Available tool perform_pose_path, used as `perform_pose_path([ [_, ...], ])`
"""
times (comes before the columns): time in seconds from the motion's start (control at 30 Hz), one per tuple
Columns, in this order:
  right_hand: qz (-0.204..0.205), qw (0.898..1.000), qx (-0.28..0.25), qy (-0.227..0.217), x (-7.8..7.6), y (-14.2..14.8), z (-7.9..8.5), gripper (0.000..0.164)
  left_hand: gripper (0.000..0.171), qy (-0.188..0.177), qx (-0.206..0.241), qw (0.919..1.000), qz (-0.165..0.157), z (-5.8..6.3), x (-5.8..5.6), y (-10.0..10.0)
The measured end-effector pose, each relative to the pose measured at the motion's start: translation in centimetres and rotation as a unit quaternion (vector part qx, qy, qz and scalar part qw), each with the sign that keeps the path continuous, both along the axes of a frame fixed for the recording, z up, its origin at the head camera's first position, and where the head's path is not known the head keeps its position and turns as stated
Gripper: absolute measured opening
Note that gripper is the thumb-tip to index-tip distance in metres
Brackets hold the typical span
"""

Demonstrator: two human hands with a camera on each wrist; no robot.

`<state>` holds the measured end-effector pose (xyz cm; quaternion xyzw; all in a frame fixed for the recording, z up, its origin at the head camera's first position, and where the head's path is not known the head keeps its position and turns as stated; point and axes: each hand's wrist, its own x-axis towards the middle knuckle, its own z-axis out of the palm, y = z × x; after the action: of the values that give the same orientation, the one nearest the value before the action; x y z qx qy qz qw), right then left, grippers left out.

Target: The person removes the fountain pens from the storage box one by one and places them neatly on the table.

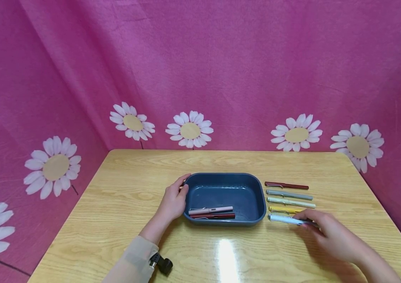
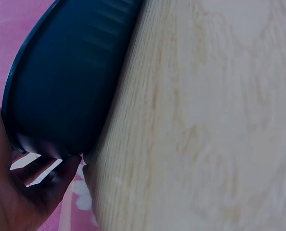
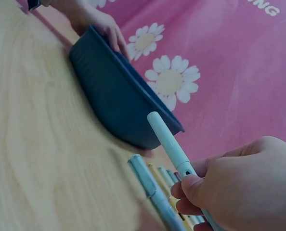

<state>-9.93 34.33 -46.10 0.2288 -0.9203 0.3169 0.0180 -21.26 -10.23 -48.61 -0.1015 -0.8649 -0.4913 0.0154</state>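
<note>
My left hand (image 1: 173, 200) grips the left end of a dark blue rectangular container (image 1: 226, 223), with the thumb near its rim. Inside lie a pale pink pen (image 1: 211, 210) and a dark red pen (image 1: 218, 216). My right hand (image 3: 249, 183) pinches a pale mint pen (image 3: 169, 142) between thumb and fingers. In the right wrist view this pen is raised above a light blue pen (image 3: 155, 192) on the table. In the head view the two overlap and cannot be told apart.
Right of the container, a yellow pen (image 1: 283, 210), a pale green pen (image 1: 290, 202), a grey-blue pen (image 1: 290, 194) and a maroon pen (image 1: 287, 185) lie in a row on the wooden table (image 1: 143, 169). A pink cloth (image 1: 221, 78) with daisies hangs around it.
</note>
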Motion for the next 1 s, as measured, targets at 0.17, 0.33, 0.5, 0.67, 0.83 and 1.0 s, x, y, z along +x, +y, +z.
perform_pose_path([
  [0.17, 0.016, 1.000, 0.007, -0.005, 0.1, 0.1, -1.3, 0.029, 0.043, -0.003, 0.001, 1.0000, 0.001, 0.0, 0.0, 0.0],
  [0.33, 0.027, 1.000, 0.009, -0.006, 0.1, 0.1, -2.2, 0.026, 0.043, -0.005, 0.002, 1.0000, 0.004, 0.1, 0.1, 0.0],
  [0.5, 0.011, 0.998, 0.025, -0.059, 0.0, 0.0, -2.1, 0.025, 0.043, -0.005, 0.004, 1.0000, 0.002, 0.2, 0.1, 0.1],
  [0.67, -0.001, 0.996, 0.040, -0.083, 0.0, 0.0, -1.9, 0.025, 0.043, -0.004, 0.002, 1.0000, 0.004, 0.2, 0.1, 0.1],
  [0.83, -0.001, 0.996, 0.052, -0.070, 0.1, 0.1, -2.0, 0.025, 0.043, 0.000, 0.001, 1.0000, 0.005, 0.2, 0.1, 0.0],
  [1.0, -0.002, 0.996, 0.076, -0.043, 0.2, 0.2, -2.2, 0.027, 0.043, 0.000, 0.001, 1.0000, 0.002, 0.2, 0.1, 0.0],
])
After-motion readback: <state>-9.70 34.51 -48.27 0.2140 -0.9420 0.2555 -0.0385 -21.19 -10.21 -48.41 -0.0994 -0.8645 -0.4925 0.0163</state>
